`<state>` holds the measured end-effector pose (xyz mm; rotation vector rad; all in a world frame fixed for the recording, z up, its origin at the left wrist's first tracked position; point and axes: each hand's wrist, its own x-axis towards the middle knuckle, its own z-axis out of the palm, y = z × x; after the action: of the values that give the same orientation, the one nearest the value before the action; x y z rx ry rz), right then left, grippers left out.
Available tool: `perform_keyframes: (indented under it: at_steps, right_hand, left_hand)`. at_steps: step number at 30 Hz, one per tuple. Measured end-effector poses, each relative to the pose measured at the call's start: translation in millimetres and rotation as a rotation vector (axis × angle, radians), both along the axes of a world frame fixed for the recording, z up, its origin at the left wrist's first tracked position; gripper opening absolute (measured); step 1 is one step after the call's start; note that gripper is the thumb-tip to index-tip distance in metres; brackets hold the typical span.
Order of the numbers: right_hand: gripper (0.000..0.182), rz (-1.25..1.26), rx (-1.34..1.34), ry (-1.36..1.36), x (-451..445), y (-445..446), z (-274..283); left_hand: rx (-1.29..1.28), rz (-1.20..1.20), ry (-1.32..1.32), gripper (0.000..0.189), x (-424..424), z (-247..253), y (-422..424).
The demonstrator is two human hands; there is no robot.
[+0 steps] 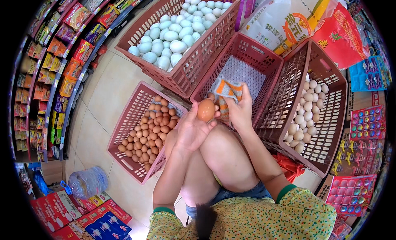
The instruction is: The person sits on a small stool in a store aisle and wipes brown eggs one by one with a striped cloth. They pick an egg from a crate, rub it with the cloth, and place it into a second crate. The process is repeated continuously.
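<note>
A brown egg (206, 110) rests against the fingers of my left hand (192, 131), which is turned palm up above my knees. Just behind it, a small part of what looks like another egg (211, 95) shows at my fingertips. My right hand (243, 108) grips an orange and grey striped knitted cloth (227, 93), close beside the egg. Beneath both hands is the near edge of a dark red plastic crate (272, 76) whose floor is lined with grey padding. At my left, a smaller red crate (123, 133) holds many brown eggs (148, 128).
Pale blue-green eggs (176, 34) fill a large crate (204, 62) ahead. Cream eggs (306, 113) lie in a tilted crate (272, 116) at right. Packaged snacks line a shelf (65, 54) at left. A clear plastic jug (88, 181) and printed cartons (89, 220) are lower left.
</note>
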<state>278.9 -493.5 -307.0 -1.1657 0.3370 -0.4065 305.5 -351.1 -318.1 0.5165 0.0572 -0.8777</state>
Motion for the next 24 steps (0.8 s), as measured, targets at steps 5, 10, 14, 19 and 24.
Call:
perform_keyframes:
  at_steps: [5, 10, 14, 19, 24]
  right_hand:
    - [0.028, 0.073, -0.855, -0.269, -16, 14, 3]
    - [0.030, -0.033, -0.700, -0.065, 0, 11, -6]
    - [0.029, -0.019, -0.987, -0.243, -10, 24, 0]
    - [0.021, 0.131, -0.275, 0.067, 3, 3, -21]
    - [0.036, 0.147, 0.916, 0.308, -3, -49, -86]
  left_hand:
    - [0.242, 0.131, -0.063, 0.037, -9, -5, -7]
    - [0.104, 0.106, -0.146, 0.033, -7, -6, -9]
    - [0.341, 0.208, -0.065, 0.031, -11, -1, -12]
    - [0.638, -0.063, -0.526, 0.031, -5, -6, -7]
    - [0.560, -0.441, -0.427, 0.031, 51, -3, -42]
